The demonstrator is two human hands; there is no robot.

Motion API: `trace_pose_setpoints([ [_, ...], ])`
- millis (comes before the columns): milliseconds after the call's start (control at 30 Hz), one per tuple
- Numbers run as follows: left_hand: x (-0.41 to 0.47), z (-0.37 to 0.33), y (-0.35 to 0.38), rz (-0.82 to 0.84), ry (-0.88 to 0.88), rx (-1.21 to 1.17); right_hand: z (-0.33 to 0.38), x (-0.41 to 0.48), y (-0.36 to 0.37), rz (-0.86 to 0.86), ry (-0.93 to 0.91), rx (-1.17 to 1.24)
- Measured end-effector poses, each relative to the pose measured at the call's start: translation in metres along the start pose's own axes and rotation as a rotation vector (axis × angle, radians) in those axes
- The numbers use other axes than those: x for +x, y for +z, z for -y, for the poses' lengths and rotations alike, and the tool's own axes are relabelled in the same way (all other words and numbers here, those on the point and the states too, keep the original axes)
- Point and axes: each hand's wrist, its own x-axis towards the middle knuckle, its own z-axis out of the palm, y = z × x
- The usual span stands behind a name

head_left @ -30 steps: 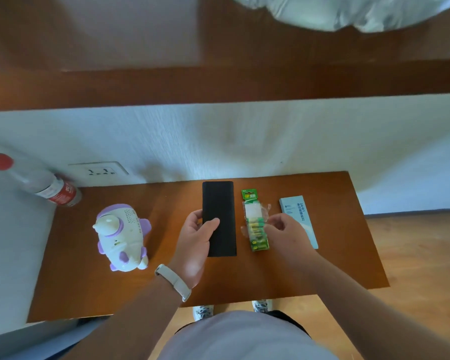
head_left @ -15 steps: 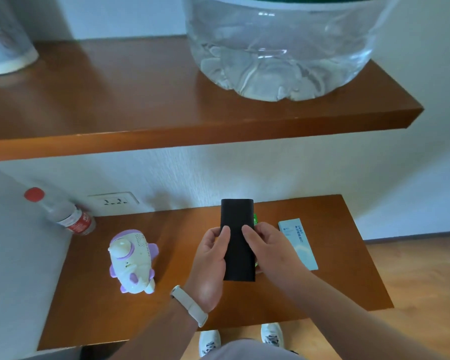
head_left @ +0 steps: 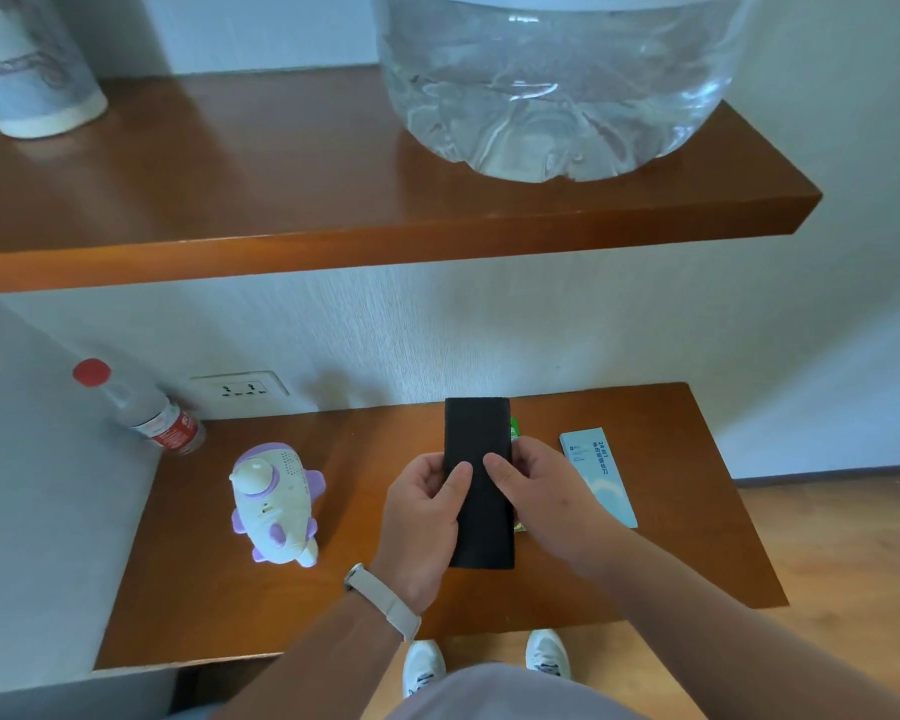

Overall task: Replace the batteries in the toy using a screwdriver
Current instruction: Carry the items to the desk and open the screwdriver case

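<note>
The toy (head_left: 276, 504) is left untouched on the tabletop (head_left: 188, 589). The black case (head_left: 479, 483), flat a second ago, has been lifted; the left hand (head_left: 422, 517) and right hand (head_left: 544, 504) are both pinched onto it. Probably the screwdriver kit, so opening comes next. Batteries (head_left: 514, 427) mostly hidden; "24" readable on the blue box (head_left: 598, 478).

Both forearms bare, no sleeves in view. Left hand (head_left: 423, 517) and right hand (head_left: 546, 504) bare, no gloves, no rings visible. Off-white watch band (head_left: 385, 601) on left wrist, smooth strap, dial not visible. Light grey-lilac garment (head_left: 505, 693) at bottom edge. White sneakers (head_left: 546, 654) with dark lace details, both toes showing below the tabletop edge.
</note>
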Motion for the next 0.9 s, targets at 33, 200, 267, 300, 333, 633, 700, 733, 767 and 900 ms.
trace_pose_setpoints([
  [33,0.000,0.001,-0.001,0.012,-0.004,-0.015,-0.001,0.000,-0.001,0.020,-0.012,0.007],
  [200,0.003,0.003,-0.013,0.120,-0.014,-0.143,0.001,0.002,-0.007,0.132,-0.058,-0.014],
  [267,0.004,0.002,-0.015,0.139,-0.005,-0.198,0.004,0.005,-0.011,0.163,-0.061,-0.031],
  [300,0.004,0.002,-0.015,0.150,-0.004,-0.219,0.005,0.006,-0.012,0.169,-0.059,-0.038],
  [333,0.004,0.001,-0.015,0.161,-0.004,-0.238,0.006,0.008,-0.014,0.172,-0.056,-0.053],
  [633,0.014,-0.011,-0.019,0.224,-0.072,-0.321,0.014,0.024,-0.029,0.317,-0.101,-0.186],
  [700,0.022,-0.019,-0.021,0.186,-0.106,-0.353,0.017,0.028,-0.033,0.367,-0.111,-0.233],
  [733,0.026,-0.022,-0.022,0.159,-0.124,-0.362,0.018,0.030,-0.035,0.388,-0.123,-0.262],
  [767,0.030,-0.024,-0.023,0.137,-0.132,-0.358,0.020,0.032,-0.037,0.408,-0.137,-0.282],
  [900,0.041,-0.034,-0.027,0.168,-0.096,-0.254,0.027,0.034,-0.046,0.466,-0.221,-0.347],
])
